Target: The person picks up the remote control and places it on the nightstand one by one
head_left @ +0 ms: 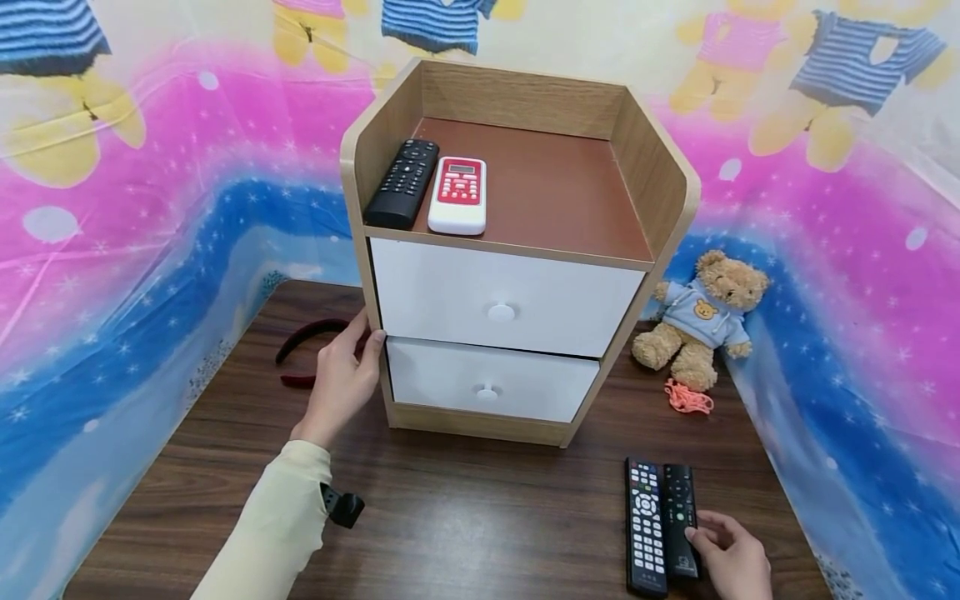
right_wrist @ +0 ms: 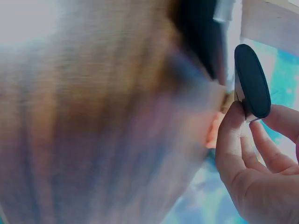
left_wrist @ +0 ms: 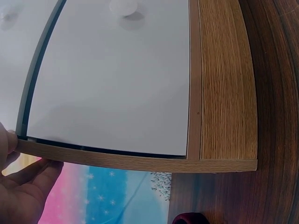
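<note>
My left hand (head_left: 345, 379) holds the left side edge of a small wooden cabinet (head_left: 480, 425), thumb in front and fingers along the outer side. The cabinet has a white upper drawer (head_left: 442, 292) and a white lower drawer (head_left: 435, 379), both pushed in. In the left wrist view, fingers (left_wrist: 44, 179) curl against the wooden side panel (left_wrist: 117, 161). At the table's front right, my right hand (head_left: 735, 558) pinches a slim black remote control (head_left: 680, 521). The right wrist view shows that remote's end (right_wrist: 252, 81) between thumb and fingers. Beside it lies a longer black remote with white buttons (head_left: 645, 533).
On the cabinet's top shelf (head_left: 562, 192) lie a black remote (head_left: 405, 183) and a white-and-red remote (head_left: 459, 196). A teddy bear (head_left: 701, 317) sits right of the cabinet, near coral-coloured string (head_left: 687, 397). A dark red curved object (head_left: 300, 342) lies at left. Printed cloth (head_left: 150, 250) surrounds the table.
</note>
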The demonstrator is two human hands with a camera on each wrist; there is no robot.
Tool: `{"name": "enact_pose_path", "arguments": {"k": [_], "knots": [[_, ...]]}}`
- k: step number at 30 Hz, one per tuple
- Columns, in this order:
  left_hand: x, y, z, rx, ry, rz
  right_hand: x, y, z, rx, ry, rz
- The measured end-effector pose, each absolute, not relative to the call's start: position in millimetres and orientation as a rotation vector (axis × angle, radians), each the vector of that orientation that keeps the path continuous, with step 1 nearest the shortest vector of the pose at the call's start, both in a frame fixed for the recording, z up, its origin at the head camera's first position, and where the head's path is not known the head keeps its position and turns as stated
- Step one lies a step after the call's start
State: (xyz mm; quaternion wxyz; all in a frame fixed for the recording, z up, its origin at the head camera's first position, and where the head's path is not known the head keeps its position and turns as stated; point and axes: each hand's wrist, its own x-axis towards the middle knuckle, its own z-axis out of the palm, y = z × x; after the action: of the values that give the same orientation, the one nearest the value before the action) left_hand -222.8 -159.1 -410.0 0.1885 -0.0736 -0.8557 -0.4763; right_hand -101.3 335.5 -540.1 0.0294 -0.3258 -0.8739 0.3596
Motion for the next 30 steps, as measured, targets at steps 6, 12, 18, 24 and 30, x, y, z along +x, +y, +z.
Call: {"name": "enact_pose_path", "arguments": {"k": [6,12,18,24,30], "knots": [[-223,-159,-410,-0.201,-2.407,-1.339,-102,328,-511,-0.922,-2.638,1.147],[-222,-160,-409,-0.191,-2.418,-1.326,-99,317,-474,-0.787,-2.63,1.134],[-221,-160,-410,-0.183,-2.424,-1.32,-94,299,-434,-0.697,-2.595,1.166],[-220,-160,-410,-0.186,-2.425,-1.321,-89,278,-389,-0.555,-2.449,1.302],[-222,-159,-410,-0.195,-2.418,-1.35,-84,257,-345,-0.319,-2.328,1.381]]}}
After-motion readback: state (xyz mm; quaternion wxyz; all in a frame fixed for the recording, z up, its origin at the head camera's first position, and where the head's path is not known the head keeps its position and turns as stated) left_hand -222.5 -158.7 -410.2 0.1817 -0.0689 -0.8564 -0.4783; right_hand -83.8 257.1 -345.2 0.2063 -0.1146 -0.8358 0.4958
